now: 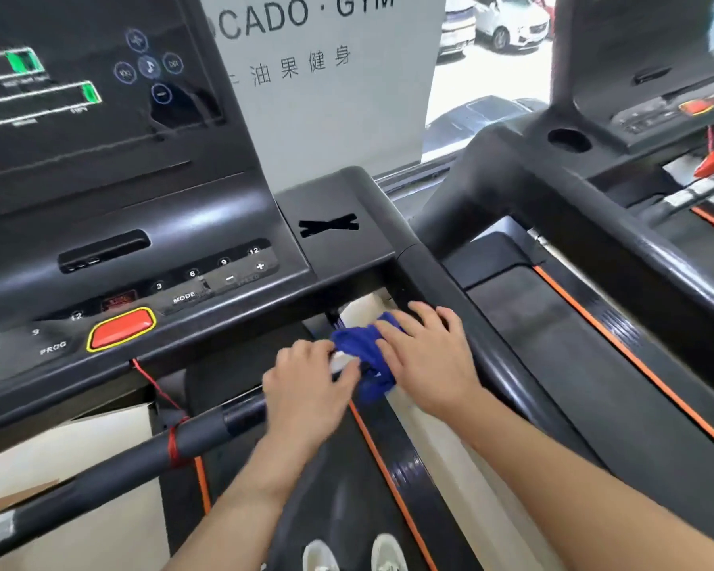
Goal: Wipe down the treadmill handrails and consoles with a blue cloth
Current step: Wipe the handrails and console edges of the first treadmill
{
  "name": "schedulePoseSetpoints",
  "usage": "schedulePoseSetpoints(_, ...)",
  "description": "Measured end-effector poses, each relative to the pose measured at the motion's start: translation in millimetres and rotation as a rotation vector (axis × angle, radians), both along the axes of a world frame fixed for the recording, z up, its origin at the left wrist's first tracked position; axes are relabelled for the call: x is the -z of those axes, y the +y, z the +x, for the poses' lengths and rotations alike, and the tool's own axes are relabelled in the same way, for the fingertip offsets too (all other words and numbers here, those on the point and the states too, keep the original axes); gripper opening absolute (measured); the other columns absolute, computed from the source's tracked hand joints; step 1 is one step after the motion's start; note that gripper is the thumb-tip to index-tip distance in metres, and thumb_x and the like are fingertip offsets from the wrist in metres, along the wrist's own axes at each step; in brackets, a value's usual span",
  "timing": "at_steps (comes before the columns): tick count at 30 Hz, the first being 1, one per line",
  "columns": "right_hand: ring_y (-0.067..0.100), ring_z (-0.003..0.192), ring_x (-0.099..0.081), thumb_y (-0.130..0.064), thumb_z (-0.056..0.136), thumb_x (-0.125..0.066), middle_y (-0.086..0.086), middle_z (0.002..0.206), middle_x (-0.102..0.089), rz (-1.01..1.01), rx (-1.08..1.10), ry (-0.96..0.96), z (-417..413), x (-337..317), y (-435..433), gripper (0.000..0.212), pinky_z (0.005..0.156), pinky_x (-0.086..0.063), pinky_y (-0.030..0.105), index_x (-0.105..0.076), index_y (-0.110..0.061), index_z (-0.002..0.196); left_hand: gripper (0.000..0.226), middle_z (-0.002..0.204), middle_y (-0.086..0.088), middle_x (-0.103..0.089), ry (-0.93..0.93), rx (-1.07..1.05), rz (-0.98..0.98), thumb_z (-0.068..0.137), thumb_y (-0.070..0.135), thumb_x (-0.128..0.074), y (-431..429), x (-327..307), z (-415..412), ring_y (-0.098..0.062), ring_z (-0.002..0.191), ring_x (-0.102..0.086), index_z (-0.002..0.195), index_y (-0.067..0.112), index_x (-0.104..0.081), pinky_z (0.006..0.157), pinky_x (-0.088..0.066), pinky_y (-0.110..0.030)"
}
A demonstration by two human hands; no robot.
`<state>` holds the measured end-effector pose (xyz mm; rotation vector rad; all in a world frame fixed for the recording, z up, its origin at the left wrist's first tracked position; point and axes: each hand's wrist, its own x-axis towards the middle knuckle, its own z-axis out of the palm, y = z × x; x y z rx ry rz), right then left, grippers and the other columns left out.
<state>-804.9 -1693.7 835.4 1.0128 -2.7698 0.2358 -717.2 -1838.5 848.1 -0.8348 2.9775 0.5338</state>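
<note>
Two bare hands are counted, one on either side of a single bunched blue fabric cloth. The cloth is found just below the right corner of the black plastic treadmill console, just beside the black right handrail. The cloth's left end is grasped by the curled left hand. Its right side is covered by the right hand, whose fingers are nearly straight and spread (pressing, not clutching).

Two treadmills are seen, the near one and a second black treadmill to the right. Two stop buttons are counted: a yellow-rimmed red button on the near console and a blurred red button on the far one. One round cup hole, one cross of black tape and one thin red cord knotted round the black front bar are also noted.

Much of the cloth is hidden by both hands. A small white patch under the left thumb cannot be identified. The dark display screen is cut off at the left and smeared. The white banner has its lettering cropped at the top, and two white shoe tips are cut by the lower edge.
</note>
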Motion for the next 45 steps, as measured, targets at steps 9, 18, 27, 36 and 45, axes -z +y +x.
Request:
schedulePoseSetpoints(9, 0.008, 0.09, -0.065, -0.001, 0.083, -0.061, -0.009, 0.101, -0.071, -0.756, 0.228, -0.712, 9, -15, -4, 0.026, 0.088, -0.051, 0.027, -0.074, -0.019, 0.098, 0.007, 0.077, 0.011, -0.064, 0.486, -0.299, 0.633, 0.091, 0.022, -0.059, 19, -4, -17, -0.016, 0.082, -0.062, 0.085, 0.027, -0.059, 0.079, -0.047, -0.036)
schedulePoseSetpoints(18, 0.017, 0.079, -0.063, -0.008, 0.082, -0.068, -0.003, 0.081, -0.066, -0.724, 0.312, -0.649, -40, -56, 13, 0.014, 0.068, -0.05, 0.028, -0.066, -0.021, 0.086, 0.012, 0.074, 0.005, -0.057, 0.597, -0.379, 0.501, 0.091, 0.013, -0.055, -25, -19, 6, -0.013, 0.07, -0.051, 0.091, 0.025, -0.059, 0.068, -0.037, -0.029)
schedulePoseSetpoints(27, 0.031, 0.071, -0.06, -0.04, 0.094, -0.03, 0.004, 0.069, -0.066, 0.219, -0.141, -0.066, -10, 4, -47, 0.047, 0.082, -0.04, 0.044, -0.065, -0.02, 0.071, 0.023, 0.099, 0.003, -0.059, 0.152, -0.076, -0.113, 0.096, 0.029, -0.044, -36, 4, 41, -0.021, 0.09, -0.056, 0.099, 0.022, -0.066, 0.074, -0.045, -0.038)
schedulePoseSetpoints(36, 0.023, 0.074, -0.061, -0.038, 0.098, -0.031, -0.001, 0.077, -0.065, -0.015, -0.461, -0.158, 116, 1, -162, 0.036, 0.073, -0.042, 0.04, -0.059, -0.022, 0.08, 0.051, 0.125, 0.008, -0.06, -0.01, -0.142, -0.123, 0.093, 0.042, -0.022, -98, 7, 139, -0.016, 0.118, -0.053, 0.125, 0.024, -0.057, 0.11, -0.027, -0.046)
schedulePoseSetpoints(45, 0.03, 0.046, -0.055, -0.02, 0.089, -0.047, 0.007, 0.049, -0.055, 0.311, -0.216, 0.128, -4, 2, -70, 0.023, 0.054, -0.024, 0.031, -0.061, -0.013, 0.072, 0.059, 0.125, 0.018, -0.059, -0.018, -0.023, -0.033, 0.083, 0.057, -0.029, -133, 6, 150, -0.006, 0.121, -0.051, 0.134, 0.036, -0.05, 0.098, -0.032, -0.036)
